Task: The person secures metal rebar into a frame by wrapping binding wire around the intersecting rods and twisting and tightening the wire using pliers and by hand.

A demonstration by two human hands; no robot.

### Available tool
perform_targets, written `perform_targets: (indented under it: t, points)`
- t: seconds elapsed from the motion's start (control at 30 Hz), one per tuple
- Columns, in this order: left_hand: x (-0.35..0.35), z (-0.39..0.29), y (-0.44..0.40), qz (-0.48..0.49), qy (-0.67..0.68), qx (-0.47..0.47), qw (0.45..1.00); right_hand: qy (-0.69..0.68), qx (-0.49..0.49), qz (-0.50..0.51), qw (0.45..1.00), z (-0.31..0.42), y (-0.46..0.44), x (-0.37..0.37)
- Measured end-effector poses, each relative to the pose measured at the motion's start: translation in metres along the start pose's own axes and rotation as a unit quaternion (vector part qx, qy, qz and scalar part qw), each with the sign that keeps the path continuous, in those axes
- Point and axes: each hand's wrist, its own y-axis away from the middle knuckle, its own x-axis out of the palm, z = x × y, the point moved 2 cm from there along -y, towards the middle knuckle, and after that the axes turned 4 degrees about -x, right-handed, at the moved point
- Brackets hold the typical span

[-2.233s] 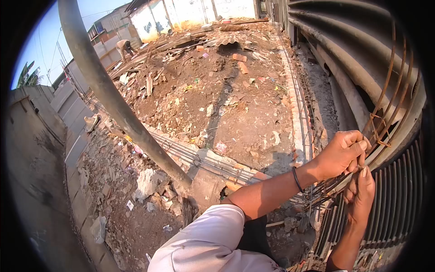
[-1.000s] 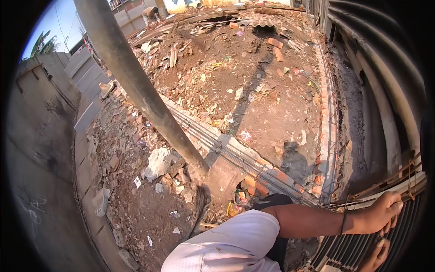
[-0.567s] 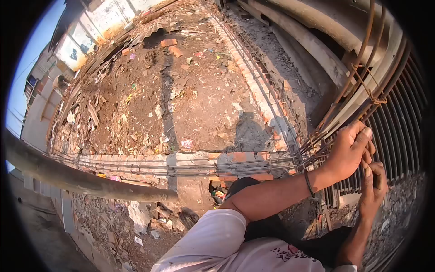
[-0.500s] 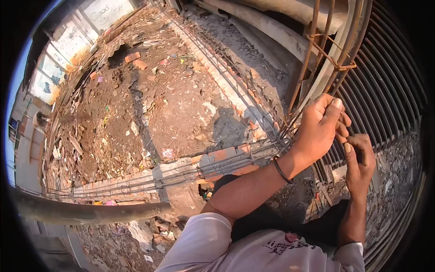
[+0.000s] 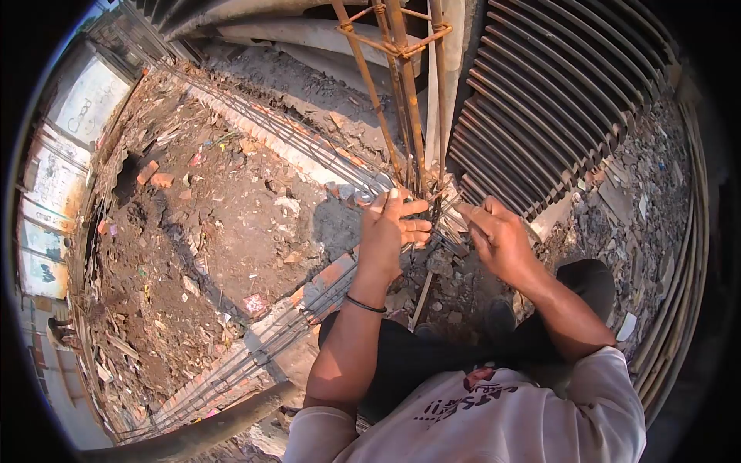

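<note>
My left hand (image 5: 390, 235) is at the foot of an upright rusty rebar column (image 5: 413, 100), its fingers apart and reaching toward the bars. My right hand (image 5: 498, 239) is just to the right of that same foot, fingers pressed together and pointing at the joint. What the right fingers hold, if anything, is too small to make out. Long horizontal rebar (image 5: 309, 309) runs from the lower left to this corner, and a second run of rebar (image 5: 289, 131) comes in from the upper left. Square tie rings (image 5: 405, 50) wrap the column above my hands.
Dark ribbed bars or sheets (image 5: 556, 100) stand at the upper right. Long thin rods (image 5: 679, 309) lie along the right edge. A thick pipe (image 5: 208, 424) crosses the lower left. Rubble covers the ground, with loose bricks (image 5: 158, 176) farther off.
Both hands, raised close together beside the column half a second ago, are now lower and farther apart at its foot. The camera view has turned, so the column now stands near the middle.
</note>
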Motion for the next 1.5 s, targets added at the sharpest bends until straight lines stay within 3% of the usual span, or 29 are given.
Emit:
perform_targets:
  t: [0.03,0.27,0.4,0.57,0.67,0.87,0.93,1.03,1.23,1.27,1.33,1.5]
  points:
    - [-0.013,0.004,-0.014,-0.014,-0.053,0.004,0.999,0.007,0.029,0.007,1.0,-0.007,-0.002,-0.001]
    - [-0.045,0.068,-0.068,-0.02,-0.051,-0.106,0.993,0.076,0.045,0.089,0.992,0.003,-0.009,-0.008]
    - [-0.024,0.076,-0.068,-0.088,0.025,-0.079,0.993,0.114,0.078,0.089,0.986,0.001,-0.019,-0.005]
    - [-0.038,0.097,-0.102,-0.076,0.105,-0.112,0.985,0.137,0.077,0.113,0.981,-0.013,-0.033,0.026]
    - [-0.041,0.093,-0.105,0.003,0.123,-0.131,0.984,0.11,0.111,0.162,0.974,-0.02,-0.047,0.039]
    - [-0.041,0.087,-0.107,0.05,-0.026,-0.091,0.994,0.094,0.088,0.19,0.973,-0.036,-0.06,0.055]
    - [-0.042,0.083,-0.106,0.036,-0.179,-0.017,0.983,0.087,0.096,0.191,0.973,-0.036,-0.06,0.057]
    - [-0.048,0.076,-0.105,0.068,-0.29,0.047,0.953,0.072,0.107,0.179,0.975,-0.042,-0.056,0.061]
    - [-0.037,0.055,-0.077,0.069,-0.352,0.018,0.933,-0.008,0.149,0.118,0.982,-0.041,-0.043,0.068]
    - [-0.035,0.055,-0.073,0.07,-0.353,0.018,0.933,-0.025,0.173,0.117,0.978,-0.041,-0.041,0.07]
    - [-0.032,0.058,-0.069,0.075,-0.211,-0.06,0.973,-0.051,0.204,0.118,0.971,-0.041,-0.038,0.073]
    - [-0.033,0.058,-0.069,0.112,-0.111,-0.109,0.981,-0.116,0.248,0.084,0.958,-0.028,-0.01,0.088]
